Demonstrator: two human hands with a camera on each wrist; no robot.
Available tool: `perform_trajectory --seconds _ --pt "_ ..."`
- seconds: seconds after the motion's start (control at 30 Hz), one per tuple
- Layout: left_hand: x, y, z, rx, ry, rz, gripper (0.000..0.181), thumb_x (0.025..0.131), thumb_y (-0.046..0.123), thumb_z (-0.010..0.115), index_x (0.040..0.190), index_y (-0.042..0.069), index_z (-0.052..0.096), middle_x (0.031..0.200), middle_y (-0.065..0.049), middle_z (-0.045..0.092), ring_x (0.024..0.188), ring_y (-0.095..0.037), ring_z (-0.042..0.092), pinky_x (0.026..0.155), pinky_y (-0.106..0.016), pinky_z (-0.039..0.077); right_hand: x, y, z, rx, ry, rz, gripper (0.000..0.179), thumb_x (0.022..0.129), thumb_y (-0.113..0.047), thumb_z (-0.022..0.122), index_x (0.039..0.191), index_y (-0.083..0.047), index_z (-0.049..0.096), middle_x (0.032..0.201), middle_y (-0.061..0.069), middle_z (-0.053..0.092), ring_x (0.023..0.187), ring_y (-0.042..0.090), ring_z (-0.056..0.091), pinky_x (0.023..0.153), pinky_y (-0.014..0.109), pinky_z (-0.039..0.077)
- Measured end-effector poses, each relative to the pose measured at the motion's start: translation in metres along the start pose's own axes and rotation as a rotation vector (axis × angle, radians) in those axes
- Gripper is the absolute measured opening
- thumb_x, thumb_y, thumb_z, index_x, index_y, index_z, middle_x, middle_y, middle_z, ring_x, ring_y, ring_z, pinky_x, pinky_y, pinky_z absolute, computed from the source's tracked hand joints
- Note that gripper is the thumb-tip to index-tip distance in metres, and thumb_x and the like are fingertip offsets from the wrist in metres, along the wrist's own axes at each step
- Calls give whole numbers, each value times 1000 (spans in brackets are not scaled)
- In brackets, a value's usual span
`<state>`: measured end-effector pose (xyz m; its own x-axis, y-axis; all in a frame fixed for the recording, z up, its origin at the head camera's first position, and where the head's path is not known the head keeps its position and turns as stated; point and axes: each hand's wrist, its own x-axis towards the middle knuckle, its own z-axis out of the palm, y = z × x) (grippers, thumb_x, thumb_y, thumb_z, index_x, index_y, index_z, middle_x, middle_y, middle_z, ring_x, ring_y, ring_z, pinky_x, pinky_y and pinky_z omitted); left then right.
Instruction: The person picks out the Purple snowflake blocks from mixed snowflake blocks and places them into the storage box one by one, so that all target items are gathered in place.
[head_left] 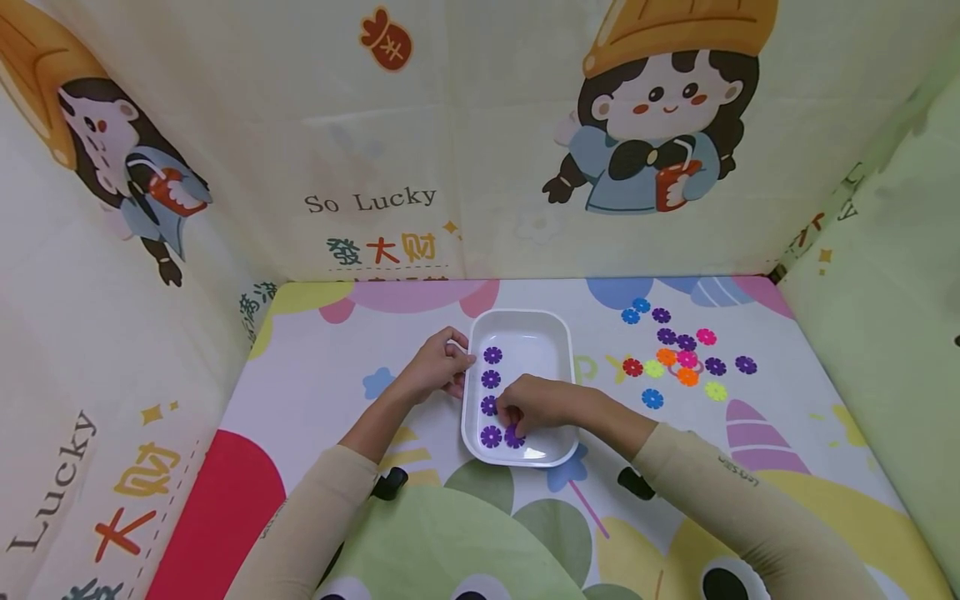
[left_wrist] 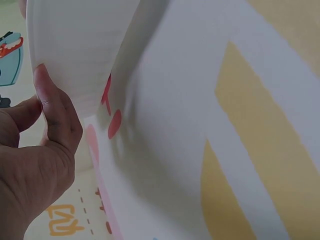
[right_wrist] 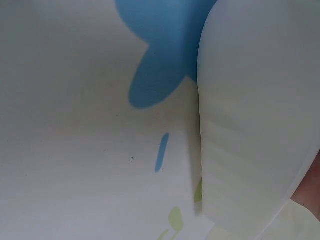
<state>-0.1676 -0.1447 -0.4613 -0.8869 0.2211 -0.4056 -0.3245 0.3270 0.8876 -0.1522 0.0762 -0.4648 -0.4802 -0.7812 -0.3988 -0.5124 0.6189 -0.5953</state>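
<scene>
A white rectangular tray [head_left: 553, 354] lies on the printed cloth, with several purple flower-shaped discs [head_left: 491, 379] lined up down its left side. My left hand [head_left: 437, 364] pinches the tray's left rim between thumb and fingers; in the left wrist view that hand [left_wrist: 47, 145] holds the tray's edge [left_wrist: 80, 45]. Over the tray's near part, my right hand [head_left: 542, 402] has its fingers curled down and pinches a purple flower disc [head_left: 514, 437] beside the lowest one of the column. In the right wrist view the tray's outer wall [right_wrist: 255, 115] hides nearly all of the right hand.
To the tray's right lie scattered flower discs in several colours, among them a red disc [head_left: 632, 367], a blue disc [head_left: 652, 398], an orange disc [head_left: 687, 377] and a purple disc [head_left: 746, 365]. Printed cloth walls [head_left: 480, 150] stand behind and at both sides.
</scene>
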Motion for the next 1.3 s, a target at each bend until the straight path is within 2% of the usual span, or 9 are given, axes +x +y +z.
perform_trajectory --seconds 0.23,0.43,0.63,0.87,1.13,1.3 --pt "1 -1 0 5 1 0 26 102 10 65 121 6 49 82 -8 57 58 -17 59 53 -38 64 0 -1 0 -14 11 10 14 89 -11 82 85 -17 70 76 -7 62 73 6 55 68 18 52" --pt "2 -2 -1 -10 -5 1 26 102 9 65 122 5 49 82 -9 56 58 -17 59 51 -36 63 0 -2 -1 -3 16 25 13 88 -12 83 87 -18 71 77 -8 64 75 7 57 71 19 54" --pt "1 0 0 -3 -2 -2 26 102 10 65 122 6 49 83 -8 57 60 -17 59 51 -35 63 -4 -1 -6 6 36 0 10 89 -11 81 92 -17 74 80 -10 65 77 7 58 73 19 55" --pt "2 -2 0 -7 -1 -2 25 102 10 65 121 6 49 82 -8 57 59 -17 59 50 -34 63 -22 0 -20 47 144 -68 13 89 -12 82 98 -13 74 83 -9 65 79 9 59 74 19 57" --pt "2 -3 0 -1 0 -4 25 101 10 66 120 6 49 81 -8 57 59 -17 59 50 -33 63 -47 7 -29 79 274 -54 18 88 -12 83 103 -13 75 89 -9 67 82 11 61 75 18 60" --pt "2 -3 0 4 3 -8 25 101 10 66 121 7 50 82 -9 56 59 -18 59 50 -34 63 -65 14 -29 77 394 -47 21 88 -11 82 108 -12 75 99 0 72 86 9 63 78 18 61"
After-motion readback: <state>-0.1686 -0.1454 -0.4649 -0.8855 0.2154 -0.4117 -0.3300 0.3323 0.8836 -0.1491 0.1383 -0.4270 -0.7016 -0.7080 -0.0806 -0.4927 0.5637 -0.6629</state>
